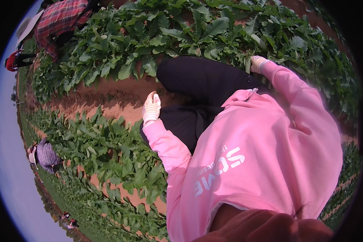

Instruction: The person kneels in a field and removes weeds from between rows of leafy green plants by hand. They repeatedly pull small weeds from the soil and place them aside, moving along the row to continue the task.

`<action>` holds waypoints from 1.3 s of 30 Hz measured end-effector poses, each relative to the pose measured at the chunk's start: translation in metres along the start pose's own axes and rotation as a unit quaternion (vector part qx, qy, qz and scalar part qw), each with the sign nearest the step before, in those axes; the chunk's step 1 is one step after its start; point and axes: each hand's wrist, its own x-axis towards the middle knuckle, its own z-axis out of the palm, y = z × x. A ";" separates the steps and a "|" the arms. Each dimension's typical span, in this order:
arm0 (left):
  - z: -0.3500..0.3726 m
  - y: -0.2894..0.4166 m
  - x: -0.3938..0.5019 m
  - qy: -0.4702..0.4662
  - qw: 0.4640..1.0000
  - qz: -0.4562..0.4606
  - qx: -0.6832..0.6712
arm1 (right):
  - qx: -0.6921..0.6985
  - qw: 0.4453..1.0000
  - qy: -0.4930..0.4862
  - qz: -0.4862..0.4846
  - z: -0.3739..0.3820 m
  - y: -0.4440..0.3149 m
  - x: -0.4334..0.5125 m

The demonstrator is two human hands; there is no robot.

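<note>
My left hand [151, 108], in a striped white knit glove with soiled fingertips, is beside my bent knee over the reddish soil furrow [118, 87]. Its fingers point away from me, and nothing shows in it. At the edge of the leafy crop row [181, 33], my right hand [256, 64] wears a similar glove. Its curled fingers touch the greens next to a drooping leaf [247, 64]. Foliage partly hides those fingertips, so whether they grip a stem is unclear. Lobed green leaves [216, 27] spread in front of my legs.
My knees in dark trousers [205, 71] press close to the row. Another planted row [118, 145] runs along my left. A person in a plaid shirt [60, 21] bends over the same row; another in a patterned top [47, 154] is farther left. Several more people are distant.
</note>
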 end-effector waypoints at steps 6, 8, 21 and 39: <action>-0.003 0.010 -0.012 0.013 1.000 -0.024 0.002 | 0.194 0.975 0.104 0.014 0.047 0.026 0.058; -0.005 0.016 -0.014 0.012 0.999 -0.028 0.022 | 0.439 0.897 0.031 -0.028 0.051 0.029 0.051; -0.009 0.037 -0.031 0.029 0.998 -0.045 0.042 | 0.155 0.961 0.178 -0.144 -0.038 -0.009 0.051; -0.006 0.034 -0.030 0.023 0.997 -0.053 0.055 | -0.340 0.931 -0.036 -0.125 -0.038 0.033 -0.014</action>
